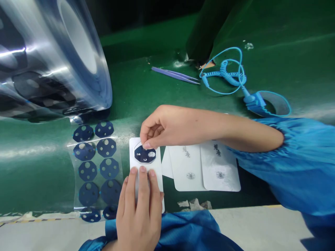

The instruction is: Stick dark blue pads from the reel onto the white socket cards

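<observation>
A white rounded card (133, 153) lies on the green table, with a dark blue octagonal sticker (144, 157) with holes over its upper part. My left hand (141, 205) lies on the card's lower part, fingers stretched out flat just below the sticker. At the sticker's top edge, my right hand (159, 130) is closed in a pinch between thumb and forefinger; the fingertips partly hide that edge. A clear rim shows around the sticker's upper left. To the left, a clear film strip (98, 174) carries two columns of similar dark octagonal pieces.
A large film roll (86, 38) stands at the upper left. Purple tweezers (175, 75) and a blue coiled wrist strap (255, 101) lie farther back. Printed white cards (188, 174) overlap under my right forearm. Torn scraps (195, 204) sit by the near table edge.
</observation>
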A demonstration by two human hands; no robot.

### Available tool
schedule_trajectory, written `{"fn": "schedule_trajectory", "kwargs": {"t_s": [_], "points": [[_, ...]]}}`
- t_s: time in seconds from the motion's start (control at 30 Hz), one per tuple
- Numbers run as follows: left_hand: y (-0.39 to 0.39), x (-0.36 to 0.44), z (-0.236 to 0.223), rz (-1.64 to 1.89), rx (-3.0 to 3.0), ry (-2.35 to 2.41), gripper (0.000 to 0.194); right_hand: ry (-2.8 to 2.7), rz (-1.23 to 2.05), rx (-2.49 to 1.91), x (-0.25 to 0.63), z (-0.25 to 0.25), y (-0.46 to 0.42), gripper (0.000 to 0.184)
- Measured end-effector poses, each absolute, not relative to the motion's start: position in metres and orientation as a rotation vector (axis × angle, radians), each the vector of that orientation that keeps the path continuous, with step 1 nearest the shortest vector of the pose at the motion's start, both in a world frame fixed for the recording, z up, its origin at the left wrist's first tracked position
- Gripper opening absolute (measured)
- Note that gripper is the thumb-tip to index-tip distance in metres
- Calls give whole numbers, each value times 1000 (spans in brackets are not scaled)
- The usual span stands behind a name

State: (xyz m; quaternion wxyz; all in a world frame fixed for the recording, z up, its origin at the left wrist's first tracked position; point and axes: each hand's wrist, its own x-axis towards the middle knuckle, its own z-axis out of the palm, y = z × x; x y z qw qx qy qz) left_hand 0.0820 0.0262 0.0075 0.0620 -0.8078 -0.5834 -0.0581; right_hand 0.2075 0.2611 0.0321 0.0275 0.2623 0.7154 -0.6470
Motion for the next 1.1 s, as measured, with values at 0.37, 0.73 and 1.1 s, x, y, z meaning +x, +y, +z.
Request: {"fn": "schedule_trajectory", "kwargs": {"t_s": [0.37,0.73,1.1], "points": [[26,85,7,-212,-2426,-1798,42,2180,-2007,771,208,35,261,7],[25,83,6,-198,-2440,-1793,45,2244,-1927,794,207,37,261,8],[27,83,9,-204,-2431,-1806,44,2314,-1840,840,207,36,260,7]]}}
